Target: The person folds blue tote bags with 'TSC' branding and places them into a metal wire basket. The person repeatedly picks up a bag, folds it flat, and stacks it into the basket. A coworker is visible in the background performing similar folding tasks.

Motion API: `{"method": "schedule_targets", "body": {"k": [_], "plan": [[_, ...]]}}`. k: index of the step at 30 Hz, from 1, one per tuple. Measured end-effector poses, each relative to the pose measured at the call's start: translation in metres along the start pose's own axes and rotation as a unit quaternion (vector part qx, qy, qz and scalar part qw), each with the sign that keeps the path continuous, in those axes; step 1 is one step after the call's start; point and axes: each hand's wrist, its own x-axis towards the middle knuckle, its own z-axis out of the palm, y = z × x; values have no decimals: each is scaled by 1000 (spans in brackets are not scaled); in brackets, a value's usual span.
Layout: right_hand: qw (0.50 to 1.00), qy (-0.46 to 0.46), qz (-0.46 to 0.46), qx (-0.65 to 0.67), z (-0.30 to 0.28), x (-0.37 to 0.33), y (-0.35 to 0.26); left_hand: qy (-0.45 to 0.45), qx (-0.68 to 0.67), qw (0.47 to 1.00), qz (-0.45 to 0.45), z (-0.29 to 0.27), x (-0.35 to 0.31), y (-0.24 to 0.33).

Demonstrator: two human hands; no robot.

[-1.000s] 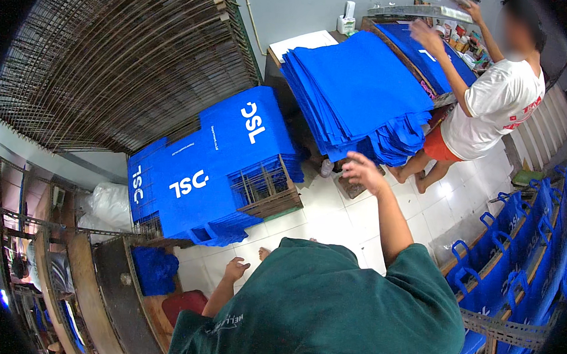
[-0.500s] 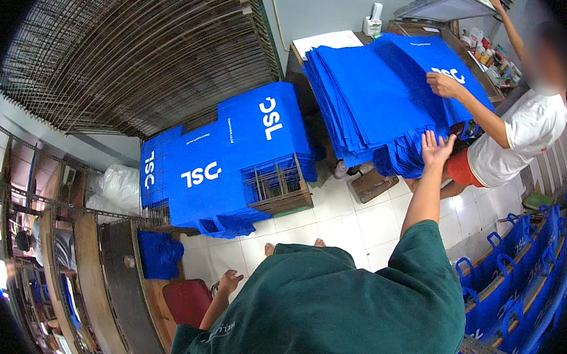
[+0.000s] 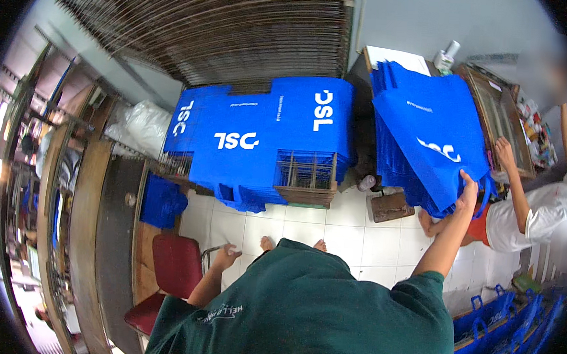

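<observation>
My right hand (image 3: 467, 193) is stretched out to the right, its fingers closed on the near corner of a blue fabric bag (image 3: 429, 124) with white print. That bag lies askew on top of a stack of similar blue bags (image 3: 392, 159) on the table at the far right. Down by my left side, my left hand (image 3: 228, 257) hangs loosely with fingers apart and nothing in it, close to a dark red chair (image 3: 177, 266).
Blue printed bags lie over wire racks (image 3: 306, 175) ahead; a large rack (image 3: 240, 31) rises behind. A co-worker in a white shirt (image 3: 541, 209) is beside the table, near a wooden frame (image 3: 495, 112). More bags (image 3: 482, 325) stand lower right. A brown box (image 3: 392, 207) sits on the floor.
My right hand, open before, has closed on the top bag, which now lies askew. The co-worker's hand has moved off the bags. The view has turned, and the raised frame has come down.
</observation>
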Motion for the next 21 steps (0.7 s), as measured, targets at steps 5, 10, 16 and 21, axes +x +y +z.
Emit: {"method": "schedule_targets", "body": {"k": [5,10,16,21], "plan": [[971,-149,-67,-176,104,-98,-81,39,-152,981,113,-26,46,44],[781,-388,-100,-478,206,-201,-138,95,-225,939,243,-104,75,120],[457,-578,-219,-639,321,-313,-153,148,-278,891,326,-202,68,149],[255,-544,-258,-757,385,-390,-158,119,-324,876,335,-257,61,134]]}}
